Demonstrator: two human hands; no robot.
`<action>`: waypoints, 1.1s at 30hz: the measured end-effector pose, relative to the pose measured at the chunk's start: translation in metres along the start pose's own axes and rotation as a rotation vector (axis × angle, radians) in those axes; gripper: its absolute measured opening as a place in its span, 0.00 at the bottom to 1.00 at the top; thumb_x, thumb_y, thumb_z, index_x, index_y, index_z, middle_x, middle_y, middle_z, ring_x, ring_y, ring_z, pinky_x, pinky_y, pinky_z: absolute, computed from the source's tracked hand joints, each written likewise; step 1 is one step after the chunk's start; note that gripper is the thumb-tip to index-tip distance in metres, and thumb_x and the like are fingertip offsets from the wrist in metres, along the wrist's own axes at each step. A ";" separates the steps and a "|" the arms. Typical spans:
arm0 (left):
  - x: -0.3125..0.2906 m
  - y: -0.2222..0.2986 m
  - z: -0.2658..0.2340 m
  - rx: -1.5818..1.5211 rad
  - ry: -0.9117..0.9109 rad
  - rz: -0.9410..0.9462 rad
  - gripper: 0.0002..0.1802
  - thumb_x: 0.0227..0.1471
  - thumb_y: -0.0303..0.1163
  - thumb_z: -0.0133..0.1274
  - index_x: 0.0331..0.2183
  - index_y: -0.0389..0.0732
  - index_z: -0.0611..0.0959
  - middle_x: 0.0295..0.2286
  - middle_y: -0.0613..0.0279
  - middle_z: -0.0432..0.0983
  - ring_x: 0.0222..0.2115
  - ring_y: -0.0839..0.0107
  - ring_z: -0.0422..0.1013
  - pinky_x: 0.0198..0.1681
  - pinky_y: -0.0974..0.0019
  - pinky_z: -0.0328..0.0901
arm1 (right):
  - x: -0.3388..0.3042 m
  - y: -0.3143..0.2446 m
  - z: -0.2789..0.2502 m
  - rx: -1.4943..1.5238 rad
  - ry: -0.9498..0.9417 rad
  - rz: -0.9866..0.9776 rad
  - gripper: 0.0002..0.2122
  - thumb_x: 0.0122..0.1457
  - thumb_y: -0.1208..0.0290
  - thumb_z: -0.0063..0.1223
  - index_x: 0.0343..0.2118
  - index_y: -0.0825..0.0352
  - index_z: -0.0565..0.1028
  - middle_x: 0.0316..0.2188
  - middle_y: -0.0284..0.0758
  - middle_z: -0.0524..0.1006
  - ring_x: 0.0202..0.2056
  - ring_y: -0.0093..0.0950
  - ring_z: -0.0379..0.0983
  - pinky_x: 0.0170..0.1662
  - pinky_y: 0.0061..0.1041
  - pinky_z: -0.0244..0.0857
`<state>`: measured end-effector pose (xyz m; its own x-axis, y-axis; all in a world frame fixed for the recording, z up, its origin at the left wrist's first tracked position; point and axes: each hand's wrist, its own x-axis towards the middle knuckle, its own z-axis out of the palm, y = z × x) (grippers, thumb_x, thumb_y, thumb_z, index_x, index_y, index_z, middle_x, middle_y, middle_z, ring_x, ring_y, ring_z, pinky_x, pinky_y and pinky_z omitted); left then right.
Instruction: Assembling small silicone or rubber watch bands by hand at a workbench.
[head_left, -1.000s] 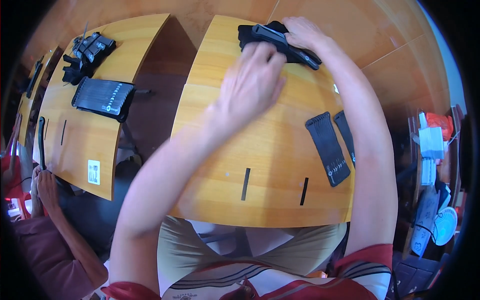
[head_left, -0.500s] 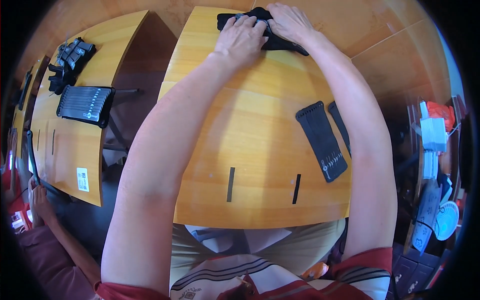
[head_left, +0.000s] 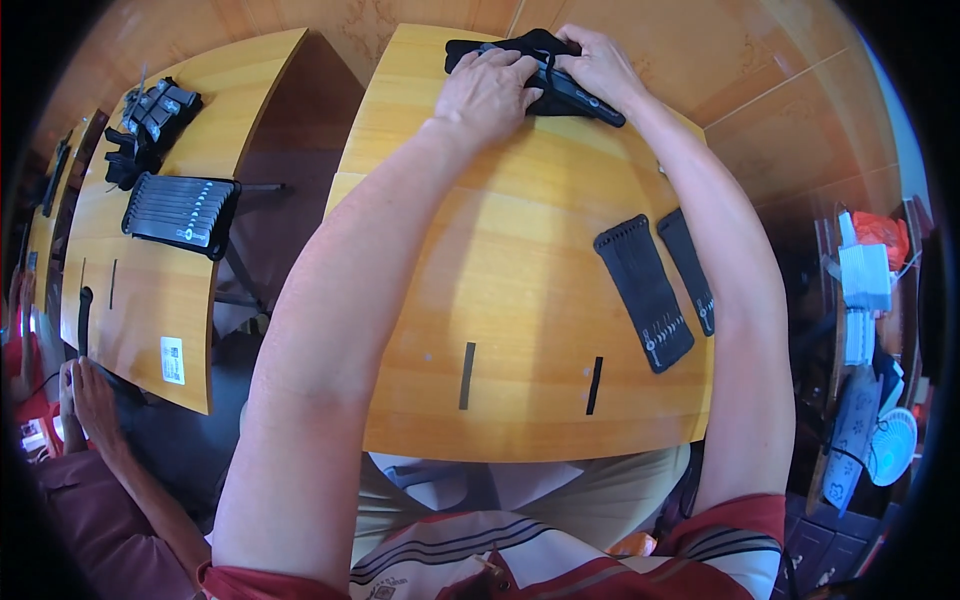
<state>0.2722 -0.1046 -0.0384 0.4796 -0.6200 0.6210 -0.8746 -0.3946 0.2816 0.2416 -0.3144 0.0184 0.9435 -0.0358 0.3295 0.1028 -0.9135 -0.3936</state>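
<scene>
At the far edge of my wooden table (head_left: 520,250) lies a bundle of flat black straps (head_left: 585,100); one strap with a grey marking angles out toward the right. My left hand (head_left: 485,95) lies over the bundle's left part, fingers bent across its top and thumb on the near side. My right hand (head_left: 605,70) pinches the far right part, its thumb and fingers closed on black material; the fingertips are partly hidden. Nearer, a neat black stack of strap-like pieces (head_left: 645,290) with pale marks rests on the right. Beside it, a second black stack (head_left: 685,265) is partly covered by my right forearm.
Two dark strips (head_left: 467,376) mark the table's near part. On the left table (head_left: 190,310) are another fanned black stack (head_left: 183,210) and a heap of black-grey pieces (head_left: 150,125). A co-worker's hands (head_left: 90,400) hold a black strip there. A cluttered shelf (head_left: 830,400) stands right.
My right hand has shifted slightly down along the bundle, and a grey-marked strap now shows on its right part. The whole view has moved a little. The co-worker's strip has moved up and right.
</scene>
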 end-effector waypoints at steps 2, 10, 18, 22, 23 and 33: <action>0.000 0.000 0.001 -0.009 -0.015 -0.016 0.19 0.60 0.40 0.55 0.48 0.41 0.80 0.49 0.53 0.78 0.54 0.56 0.70 0.59 0.53 0.63 | 0.008 -0.001 0.000 0.068 -0.096 0.081 0.10 0.53 0.74 0.60 0.38 0.67 0.77 0.28 0.31 0.79 0.32 0.23 0.73 0.39 0.28 0.67; 0.000 0.003 0.004 0.017 -0.007 -0.012 0.19 0.61 0.41 0.53 0.50 0.41 0.79 0.52 0.53 0.75 0.55 0.54 0.68 0.61 0.52 0.60 | 0.028 -0.004 0.005 0.049 -0.227 0.127 0.11 0.54 0.71 0.60 0.41 0.68 0.79 0.30 0.29 0.79 0.32 0.19 0.72 0.38 0.23 0.67; 0.001 0.003 0.006 0.019 -0.002 -0.020 0.19 0.61 0.41 0.53 0.50 0.41 0.79 0.51 0.53 0.76 0.55 0.53 0.69 0.61 0.53 0.61 | 0.006 0.032 -0.014 0.556 -0.125 0.216 0.15 0.58 0.65 0.67 0.44 0.66 0.79 0.36 0.28 0.80 0.38 0.19 0.74 0.44 0.22 0.69; -0.001 -0.001 0.003 0.027 0.007 -0.012 0.18 0.61 0.41 0.54 0.49 0.42 0.80 0.50 0.52 0.76 0.53 0.52 0.70 0.59 0.54 0.63 | -0.015 0.050 -0.022 0.777 -0.074 0.273 0.11 0.61 0.64 0.64 0.43 0.62 0.79 0.39 0.29 0.82 0.42 0.20 0.76 0.47 0.25 0.70; -0.003 -0.004 0.002 0.034 0.021 -0.005 0.18 0.61 0.41 0.54 0.48 0.41 0.80 0.50 0.51 0.76 0.53 0.52 0.70 0.59 0.54 0.63 | -0.018 0.049 -0.022 0.889 -0.002 0.281 0.11 0.62 0.64 0.64 0.43 0.61 0.79 0.39 0.30 0.82 0.42 0.21 0.77 0.48 0.26 0.70; 0.002 0.003 0.011 0.065 -0.014 0.025 0.17 0.61 0.43 0.53 0.47 0.44 0.80 0.50 0.52 0.77 0.54 0.53 0.70 0.59 0.51 0.62 | -0.089 0.130 -0.253 1.028 0.874 0.359 0.09 0.69 0.67 0.52 0.44 0.68 0.70 0.36 0.39 0.77 0.46 0.45 0.79 0.52 0.48 0.75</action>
<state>0.2716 -0.1144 -0.0445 0.4591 -0.6393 0.6169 -0.8801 -0.4219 0.2178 0.0917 -0.5328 0.1549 0.5066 -0.7878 0.3503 0.4423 -0.1113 -0.8899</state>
